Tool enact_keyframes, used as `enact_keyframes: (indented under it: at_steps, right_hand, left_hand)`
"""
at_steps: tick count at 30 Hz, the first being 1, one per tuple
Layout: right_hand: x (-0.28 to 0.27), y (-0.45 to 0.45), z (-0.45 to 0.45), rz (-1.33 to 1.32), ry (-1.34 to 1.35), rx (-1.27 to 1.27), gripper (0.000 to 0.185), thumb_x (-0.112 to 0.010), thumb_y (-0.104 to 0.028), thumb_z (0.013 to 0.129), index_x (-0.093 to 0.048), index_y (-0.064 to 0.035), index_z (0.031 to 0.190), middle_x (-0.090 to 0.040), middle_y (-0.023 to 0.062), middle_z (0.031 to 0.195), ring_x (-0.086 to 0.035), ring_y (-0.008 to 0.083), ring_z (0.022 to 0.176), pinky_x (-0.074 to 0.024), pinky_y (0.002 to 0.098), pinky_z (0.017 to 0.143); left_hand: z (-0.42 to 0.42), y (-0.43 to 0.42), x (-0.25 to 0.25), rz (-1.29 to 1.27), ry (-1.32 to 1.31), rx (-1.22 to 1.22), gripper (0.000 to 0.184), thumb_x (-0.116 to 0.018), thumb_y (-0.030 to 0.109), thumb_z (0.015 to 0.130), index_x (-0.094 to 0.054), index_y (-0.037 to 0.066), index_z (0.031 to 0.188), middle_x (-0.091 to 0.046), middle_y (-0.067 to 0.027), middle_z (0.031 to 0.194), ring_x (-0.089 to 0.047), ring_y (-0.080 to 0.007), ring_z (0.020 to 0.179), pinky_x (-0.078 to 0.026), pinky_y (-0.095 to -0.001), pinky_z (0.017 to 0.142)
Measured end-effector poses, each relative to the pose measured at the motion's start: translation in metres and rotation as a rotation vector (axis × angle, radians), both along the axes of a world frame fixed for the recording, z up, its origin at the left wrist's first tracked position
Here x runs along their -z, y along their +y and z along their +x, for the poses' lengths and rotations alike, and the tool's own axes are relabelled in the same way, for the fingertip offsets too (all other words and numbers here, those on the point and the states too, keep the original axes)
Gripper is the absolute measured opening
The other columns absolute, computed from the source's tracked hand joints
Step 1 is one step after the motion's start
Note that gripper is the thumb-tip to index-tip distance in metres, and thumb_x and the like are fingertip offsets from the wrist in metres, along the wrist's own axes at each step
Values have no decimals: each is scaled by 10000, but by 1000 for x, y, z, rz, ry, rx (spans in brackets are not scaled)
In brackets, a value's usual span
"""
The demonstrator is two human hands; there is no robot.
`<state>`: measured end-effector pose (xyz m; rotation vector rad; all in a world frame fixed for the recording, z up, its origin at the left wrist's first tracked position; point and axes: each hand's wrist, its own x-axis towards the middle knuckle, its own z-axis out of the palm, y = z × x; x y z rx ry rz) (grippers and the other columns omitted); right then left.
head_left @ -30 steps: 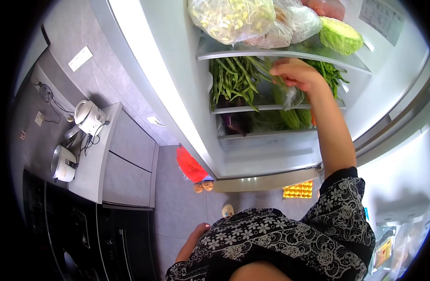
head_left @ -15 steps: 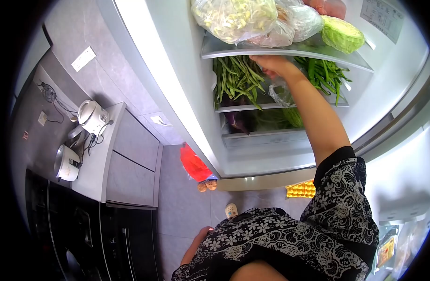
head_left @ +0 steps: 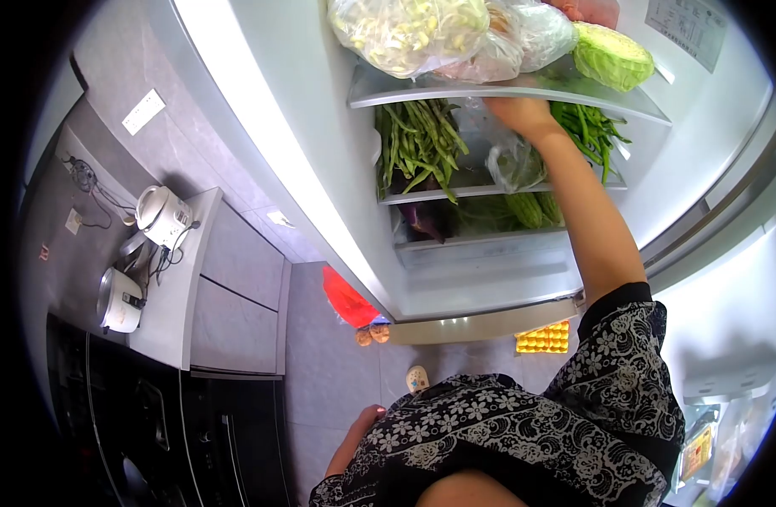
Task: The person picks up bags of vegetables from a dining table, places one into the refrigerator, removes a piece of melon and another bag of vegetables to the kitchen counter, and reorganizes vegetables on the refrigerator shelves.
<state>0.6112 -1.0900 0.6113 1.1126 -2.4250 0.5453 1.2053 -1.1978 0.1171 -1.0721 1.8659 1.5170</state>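
Observation:
My right hand [head_left: 523,114] reaches into the open fridge, under the upper glass shelf [head_left: 506,87]. Its fingers are hidden behind the shelf edge, so their grip does not show. Just below it lies a clear plastic bag [head_left: 517,165] with something green inside. Green beans [head_left: 419,144] hang over the shelf front to the left, and green chili peppers [head_left: 589,131] lie to the right. My left hand [head_left: 367,418] hangs low beside my patterned clothing, away from the fridge, its fingers partly covered and too small to read.
Bagged bean sprouts [head_left: 409,38] and a cut cabbage [head_left: 613,57] sit on the upper shelf. An eggplant [head_left: 426,221] and green gourds [head_left: 531,209] lie lower down. A red bag [head_left: 347,296] and a yellow egg tray [head_left: 542,339] are on the floor. Rice cookers [head_left: 164,215] stand on the counter.
My right hand has moved right, away from the green beans, and deeper under the upper shelf. More of the clear plastic bag and the gourds now shows.

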Motion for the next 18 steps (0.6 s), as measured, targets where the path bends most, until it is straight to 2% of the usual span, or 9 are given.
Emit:
enact_keyframes:
  at_steps: [3,4,6,7,9,13,15,16,18]
  right_hand:
    - [13,14,-16,-56,24,80,452,-564,-372,762,-548,-37,1065,-566,183,1080,-567,327,940,-457,392,790]
    - [13,18,-9,-55,25,82,452,-564,-372,762,-548,-37,1065,-566,183,1080,-567,327,940,-457,392,790]
    - [17,26,6,9,-256,203,473,-603,-381,692,-590,-47,1026,-588,159,1061,-575,309,950,-444,382,840]
    - [22,24,4,7,-254,210,473,-603,-381,692,-590,-47,1026,-588,159,1061,-575,309,950,-444,382,840]
    - [40,15,-2,166,-256,124,354,-573,-300,715,-610,-22,931,-609,187,936,-569,338,918,-447,401,810]
    - [45,-11,-8,241,-311,102,323,-563,-226,694,-595,-24,944,-596,198,965,-572,337,905,-450,399,792]
    - [46,-23,-5,65,-289,-56,300,-537,-158,687,-579,-30,956,-594,199,947,-580,340,854,-453,403,760]
    - [44,-29,-1,63,-292,-52,300,-537,-158,687,-579,-30,956,-594,199,947,-580,340,854,-453,403,760]
    - [42,-36,10,-278,-258,-222,266,-536,-141,709,-577,-37,950,-598,193,897,-579,345,781,-456,399,724]
  left_hand:
    - [17,-7,62,-61,11,144,245,-550,278,708,-622,45,727,-582,-100,617,-523,-185,547,-415,-332,557]
    - [17,-10,65,-60,12,146,245,-550,278,708,-622,45,727,-582,-100,617,-523,-185,547,-415,-332,557]
    - [14,-14,65,-149,20,269,255,-558,288,706,-626,47,751,-609,-105,656,-548,-198,575,-426,-338,578]
    - [10,-15,63,-151,22,275,255,-558,288,706,-626,47,751,-609,-105,656,-548,-198,575,-426,-338,578]
    - [4,-17,56,-152,-52,285,284,-555,318,711,-626,48,764,-617,-115,682,-561,-215,597,-432,-349,593]
    - [1,-25,64,-157,-9,356,310,-555,345,720,-630,51,780,-615,-121,688,-574,-226,621,-437,-348,607]
    - [-7,-20,48,-164,-21,317,314,-559,351,722,-635,54,792,-618,-124,702,-588,-230,652,-439,-346,616]
    - [-8,-21,51,-166,-24,322,314,-559,351,722,-635,54,792,-618,-124,702,-588,-230,652,-439,-346,616]
    - [-10,-19,53,-196,9,377,303,-557,340,736,-637,59,818,-621,-126,718,-597,-237,684,-446,-346,633]
